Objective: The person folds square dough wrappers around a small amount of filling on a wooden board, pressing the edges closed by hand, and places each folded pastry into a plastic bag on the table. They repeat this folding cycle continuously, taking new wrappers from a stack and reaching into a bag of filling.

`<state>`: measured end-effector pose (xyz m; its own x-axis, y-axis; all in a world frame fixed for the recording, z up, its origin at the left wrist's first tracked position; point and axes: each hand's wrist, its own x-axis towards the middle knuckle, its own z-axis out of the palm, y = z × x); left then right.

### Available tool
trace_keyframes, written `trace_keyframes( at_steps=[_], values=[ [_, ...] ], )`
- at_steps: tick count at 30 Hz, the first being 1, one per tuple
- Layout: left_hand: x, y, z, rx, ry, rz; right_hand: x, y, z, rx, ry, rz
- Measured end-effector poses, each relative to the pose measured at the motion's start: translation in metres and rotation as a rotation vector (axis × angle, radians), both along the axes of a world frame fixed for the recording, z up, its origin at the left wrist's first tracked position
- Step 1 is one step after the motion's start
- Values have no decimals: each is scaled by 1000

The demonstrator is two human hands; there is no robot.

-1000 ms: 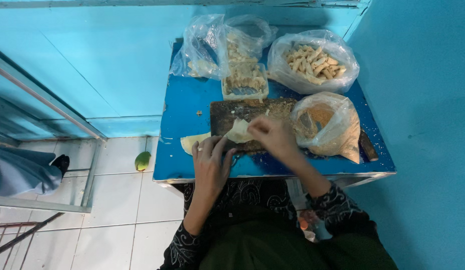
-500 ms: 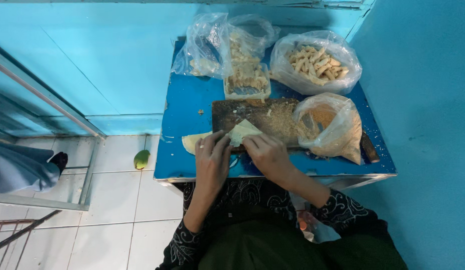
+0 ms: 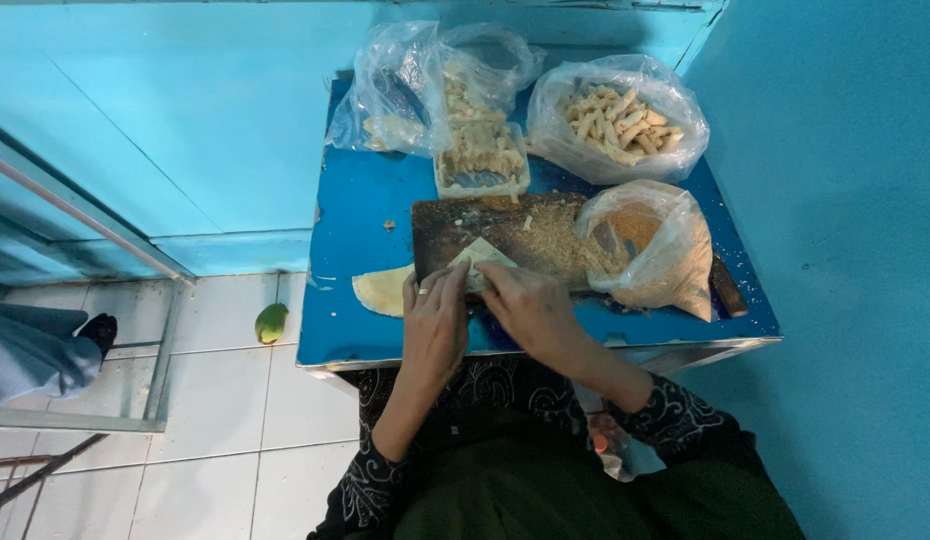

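My left hand (image 3: 435, 320) and my right hand (image 3: 530, 305) both press on a pale folded wrapper (image 3: 479, 257) at the near edge of a dark cutting board (image 3: 465, 222). The board is strewn with crumbs and lies on a small blue table (image 3: 360, 210). A ring shows on my left hand. Only the wrapper's pointed top corner sticks out beyond my fingers; whatever is inside it is hidden. A flat round pale wrapper (image 3: 383, 290) lies on the table just left of my left hand.
A plastic bag of breadcrumbs (image 3: 647, 245) sits right of the board. Behind it stand a bag of pale rolled pieces (image 3: 617, 125), a clear tub of rolls (image 3: 482, 160) and a crumpled bag (image 3: 400, 95). A green fruit (image 3: 271, 322) lies on the tiled floor.
My right hand has drawn back from the breadcrumb bag toward me and come down beside my left hand. The wrapper has gone from loosely held to folded under both hands.
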<state>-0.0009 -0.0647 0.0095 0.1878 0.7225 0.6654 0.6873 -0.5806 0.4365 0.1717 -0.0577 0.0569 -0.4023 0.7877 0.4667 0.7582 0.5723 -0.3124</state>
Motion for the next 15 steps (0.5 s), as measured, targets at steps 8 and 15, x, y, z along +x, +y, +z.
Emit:
trace_keyframes(
  at_steps=[8, 15],
  values=[
    [11, -4, 3, 6, 223, 34, 39, 43, 45, -319, 230, -120],
    [14, 0, 2, 16, 234, 0, 70, 112, 53, 96, -264, -31]
  ],
)
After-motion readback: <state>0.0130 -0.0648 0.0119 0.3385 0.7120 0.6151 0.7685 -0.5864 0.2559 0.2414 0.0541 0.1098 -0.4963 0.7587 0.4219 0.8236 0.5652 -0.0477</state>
